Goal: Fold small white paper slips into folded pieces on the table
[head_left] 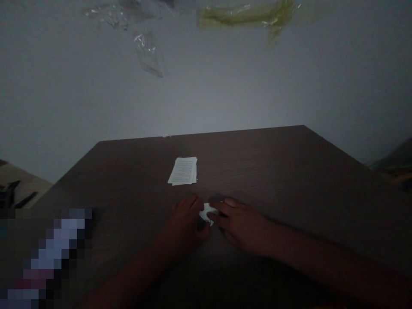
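Two hands at small white paper (pixel 207 209) on brown table (pixel 257 171): left hand (pixel 189 221) at its left edge, can't tell if pinching; right hand (pixel 242 224) fingers spread over it. Beyond grip, slightly left: printed paper stack (pixel 184 171). Farther: grey wall (pixel 206 86), yellow tape (pixel 238 18).

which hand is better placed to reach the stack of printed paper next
Probably the left hand: in the view, it lies nearly straight below the stack of printed paper. The right hand is farther off to the side, fingers over the small white paper.
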The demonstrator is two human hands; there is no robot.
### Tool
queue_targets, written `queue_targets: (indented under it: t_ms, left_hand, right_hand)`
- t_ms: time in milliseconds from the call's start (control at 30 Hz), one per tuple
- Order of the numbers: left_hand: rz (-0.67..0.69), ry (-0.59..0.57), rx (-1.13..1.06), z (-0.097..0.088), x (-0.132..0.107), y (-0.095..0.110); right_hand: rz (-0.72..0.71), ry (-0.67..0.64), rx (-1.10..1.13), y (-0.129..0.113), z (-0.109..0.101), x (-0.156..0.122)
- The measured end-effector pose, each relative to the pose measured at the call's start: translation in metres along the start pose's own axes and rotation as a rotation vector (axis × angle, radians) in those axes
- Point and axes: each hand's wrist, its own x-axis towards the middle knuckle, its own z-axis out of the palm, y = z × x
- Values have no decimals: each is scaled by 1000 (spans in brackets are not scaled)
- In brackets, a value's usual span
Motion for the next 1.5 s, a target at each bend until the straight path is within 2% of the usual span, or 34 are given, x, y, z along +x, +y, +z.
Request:
queue_targets:
  t_ms: [167,433,733,900,1033,1300,1500]
  left_hand:
    - [-47,27,-36,-2,4,-4]
    - [-56,53,-89,-11,16,-15]
    - [2,34,-146,12,8,3]
    - [-47,35,-170,12,9,3]
    - [-71,48,-191,10,12,-6]
    - [-129,133,-189,4,24,-44]
    - [-111,160,-206,-5,24,-44]
  right_hand:
    - [-11,-25,28,0,-3,0]
    - [-17,29,-10,2,0,0]
    - [-22,15,-14,-2,-4,3]
    - [-39,52,4,0,-1,2]
    - [-50,46,-15,2,-2,2]
    - [-40,25,6,2,-5,1]
    - [-48,13,14,2,-5,0]
